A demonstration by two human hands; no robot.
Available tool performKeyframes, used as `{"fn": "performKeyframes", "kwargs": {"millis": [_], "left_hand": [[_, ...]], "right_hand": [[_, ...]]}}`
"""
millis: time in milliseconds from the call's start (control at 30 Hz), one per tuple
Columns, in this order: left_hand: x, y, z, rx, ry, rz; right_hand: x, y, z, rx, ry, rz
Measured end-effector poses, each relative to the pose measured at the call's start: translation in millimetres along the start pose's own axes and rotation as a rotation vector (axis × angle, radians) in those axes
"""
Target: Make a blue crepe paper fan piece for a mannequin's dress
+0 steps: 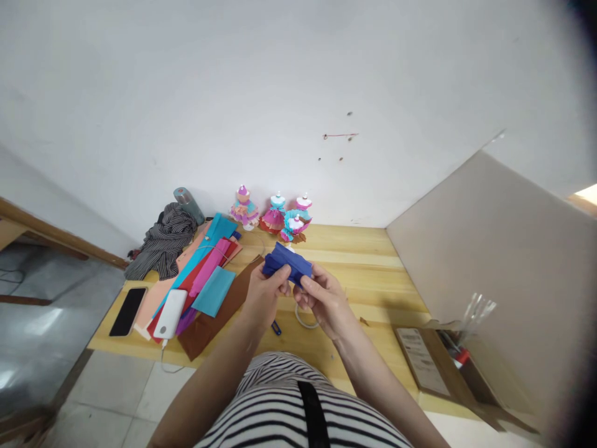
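Between both hands, above the wooden table (368,249), is a folded piece of dark blue crepe paper (288,261). My left hand (268,289) pinches its left part, thumb on top. At its right end my right hand (324,295) grips it between thumb and fingers. Below the hands, a white ring (305,317) lies partly hidden on the table. A small blue-handled tool (277,328), perhaps a cutter, lies near my left wrist. Behind the paper stand several small dress-form figures in ruffled paper skirts, among them a pink and turquoise one (275,213).
Coloured paper sheets (214,292) cover the table's left side, with a white power bank (170,314) and cable on them. A black phone (128,312), striped cloth (165,242) and bottle (188,204) are there too. On the right stands an open cardboard box (448,367) beside a panel (476,249).
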State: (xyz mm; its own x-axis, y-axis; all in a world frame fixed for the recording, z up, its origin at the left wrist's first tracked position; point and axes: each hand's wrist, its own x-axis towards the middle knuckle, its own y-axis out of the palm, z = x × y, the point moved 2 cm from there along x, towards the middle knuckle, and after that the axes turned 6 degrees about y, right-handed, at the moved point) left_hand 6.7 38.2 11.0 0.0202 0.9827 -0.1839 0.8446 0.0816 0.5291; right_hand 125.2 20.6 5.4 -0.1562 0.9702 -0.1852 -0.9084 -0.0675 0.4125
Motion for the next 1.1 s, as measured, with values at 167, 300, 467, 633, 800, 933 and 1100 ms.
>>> {"fn": "performKeyframes", "kwargs": {"millis": [167, 300, 467, 633, 800, 933, 1100], "left_hand": [[-1.5, 0.3, -3.6, -0.089, -0.031, -0.075], [-2.3, 1.4, -5.5, -0.151, -0.073, -0.094], [-3.8, 4.6, -5.2, -0.207, -0.107, -0.084], [-6.6, 7.3, -6.9, -0.152, -0.107, -0.057], [-11.1, 10.9, -9.1, -0.067, -0.065, 0.018], [-13.9, 12.7, -9.7, -0.056, -0.095, 0.087], [-15.7, 11.7, -10.7, -0.075, -0.098, 0.164]], "right_hand": [[-11.2, -8.6, -4.0, -0.413, -0.413, -0.266], [-24.4, -5.7, -9.3, -0.763, -0.639, -0.332], [-28.5, -1.8, -10.5, -0.871, -0.754, -0.311], [-20.2, -14.6, -8.5, -0.514, -0.543, -0.323], [-1.3, -18.0, -1.3, -0.126, -0.196, -0.166], [4.9, -12.5, 6.7, 0.027, -0.025, -0.115], [5.8, -11.2, 10.7, 0.061, 0.002, -0.120]]}}
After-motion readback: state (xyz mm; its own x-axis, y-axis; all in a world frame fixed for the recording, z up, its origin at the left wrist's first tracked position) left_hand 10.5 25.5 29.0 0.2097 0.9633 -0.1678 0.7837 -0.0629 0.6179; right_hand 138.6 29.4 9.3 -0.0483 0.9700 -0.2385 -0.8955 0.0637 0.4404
